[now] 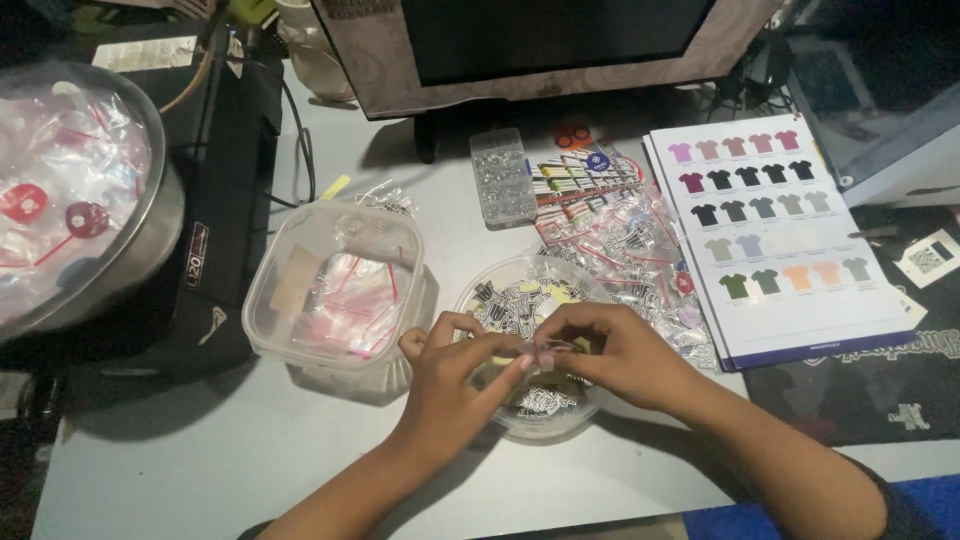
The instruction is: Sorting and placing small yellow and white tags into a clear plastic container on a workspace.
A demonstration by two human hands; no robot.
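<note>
My left hand (447, 378) and my right hand (608, 350) meet over a round clear bowl (497, 283) filled with small black-and-white cut-out stickers. Both hands pinch a small clear plastic packet (546, 350) between fingertips, right above the bowl's middle. To the left stands a square clear plastic tub (334, 288) holding several small zip bags with red strips. Behind the bowl lies a loose pile of filled clear packets (630, 245).
A large metal bowl (150, 235) of packets sits far left on a black device (225, 215). A clear compartment box (503, 176), a colour chart of shirts (775, 235) and a monitor (540, 45) stand behind. A dark printed mat (880, 385) lies at the right.
</note>
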